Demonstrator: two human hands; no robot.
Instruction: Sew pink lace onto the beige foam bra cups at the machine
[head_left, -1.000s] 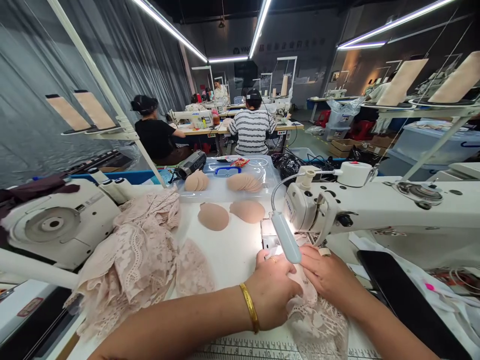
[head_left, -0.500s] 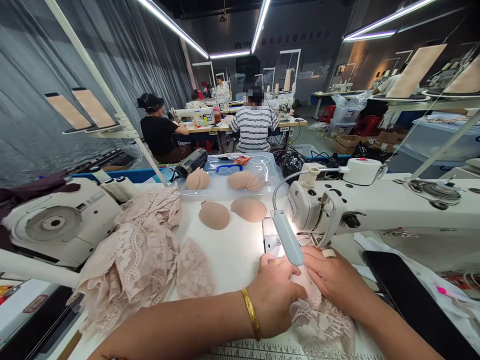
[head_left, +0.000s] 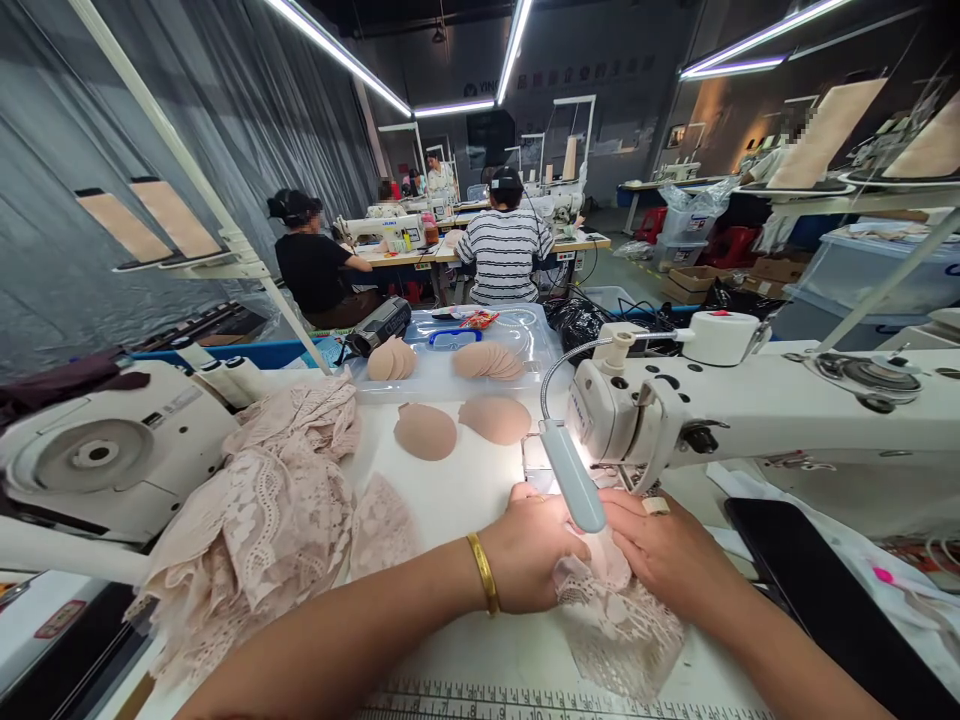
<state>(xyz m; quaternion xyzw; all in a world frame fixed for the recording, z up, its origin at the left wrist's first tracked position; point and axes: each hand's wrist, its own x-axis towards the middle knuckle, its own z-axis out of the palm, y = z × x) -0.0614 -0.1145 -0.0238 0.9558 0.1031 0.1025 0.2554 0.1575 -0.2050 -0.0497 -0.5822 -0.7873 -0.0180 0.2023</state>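
Pale pink lace fabric (head_left: 626,625) lies under the head of a white sewing machine (head_left: 757,405) and spills toward me. My left hand (head_left: 525,550), with a gold bangle at the wrist, is closed on the left edge of the fabric; its fingertips are partly hidden. On the other side my right hand (head_left: 664,545) grips the lace close to the needle area, its fingers pressed together and a pale band around one finger. A grey lamp (head_left: 574,480) on a bendable neck hangs over the stitching spot and hides part of it.
Two beige cup pads (head_left: 426,432) lie beyond my left hand, with stacked pads (head_left: 487,360) on a clear plastic box (head_left: 525,330). Heaped lace (head_left: 277,510) fills the left side. A black phone-like slab (head_left: 832,600) lies at right. A ruler (head_left: 540,700) runs along the front. Several people sit ahead.
My left hand has shifted slightly left and away from me, drawing the lace's near end along. The right hand stays almost in place. The view has tilted a little.
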